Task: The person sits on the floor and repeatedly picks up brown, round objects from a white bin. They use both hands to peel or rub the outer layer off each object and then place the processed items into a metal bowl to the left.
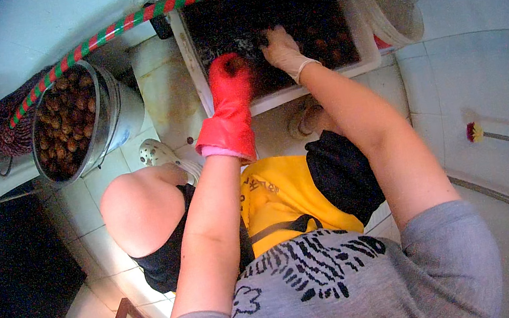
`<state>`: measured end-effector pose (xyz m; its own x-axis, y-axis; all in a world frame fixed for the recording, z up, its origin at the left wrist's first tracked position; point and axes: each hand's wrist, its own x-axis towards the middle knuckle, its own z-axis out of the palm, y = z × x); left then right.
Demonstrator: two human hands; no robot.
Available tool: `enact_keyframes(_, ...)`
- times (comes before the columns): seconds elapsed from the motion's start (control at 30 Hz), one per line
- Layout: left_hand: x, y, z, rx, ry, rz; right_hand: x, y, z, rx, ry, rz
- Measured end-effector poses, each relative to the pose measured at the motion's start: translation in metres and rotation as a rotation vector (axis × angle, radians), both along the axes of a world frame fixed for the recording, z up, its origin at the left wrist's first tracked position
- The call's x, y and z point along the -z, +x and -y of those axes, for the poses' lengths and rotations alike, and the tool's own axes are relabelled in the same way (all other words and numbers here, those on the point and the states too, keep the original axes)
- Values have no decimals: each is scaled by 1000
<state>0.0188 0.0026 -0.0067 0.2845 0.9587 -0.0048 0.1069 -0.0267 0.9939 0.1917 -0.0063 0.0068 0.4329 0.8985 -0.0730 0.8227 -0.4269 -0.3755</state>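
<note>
My left hand [230,85], in a red rubber glove with a pink cuff lining, is over the near left part of a white rectangular tub [316,89]. A small dark brown lump [234,65] shows within its curled fingers. To its right, my right hand [282,49] wears a thin pale glove and reaches down into the tub with bent fingers. Shadow hides whether its fingertips hold anything. Dark liquid fills the tub, with foam or glints [243,43] beside the hands. Reddish-brown roundish lumps [329,45] show faintly at the tub's right side.
A bucket [123,102] full of brown roundish lumps [66,121] stands at the left by a dark red mesh sack [2,111]. A red-and-green striped hose [114,30] arches across the tub's far side. A whitish bucket [403,10] adjoins its right. Metal pipe [495,196] runs along the right wall.
</note>
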Motion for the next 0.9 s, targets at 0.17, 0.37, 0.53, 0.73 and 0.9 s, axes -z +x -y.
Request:
enact_keyframes(0.17, 19, 2, 0, -84, 74, -220, -16, -23, -9, -160, 135, -443)
enact_keyframes(0.37, -6, -3, 3, -11, -87, -84, -52, -59, 19, -365, 121, -48)
enact_keyframes(0.53, -34, -11, 4, 133, 260, -206, -97, -25, 12, -83, 89, 63)
enact_keyframes(0.73, -78, 20, -24, 401, 344, -1069, -113, -17, 25, -15, 156, 40)
enact_keyframes(0.9, -19, 29, -40, 504, 1124, -1212, -117, -18, 36, -15, 8, 17)
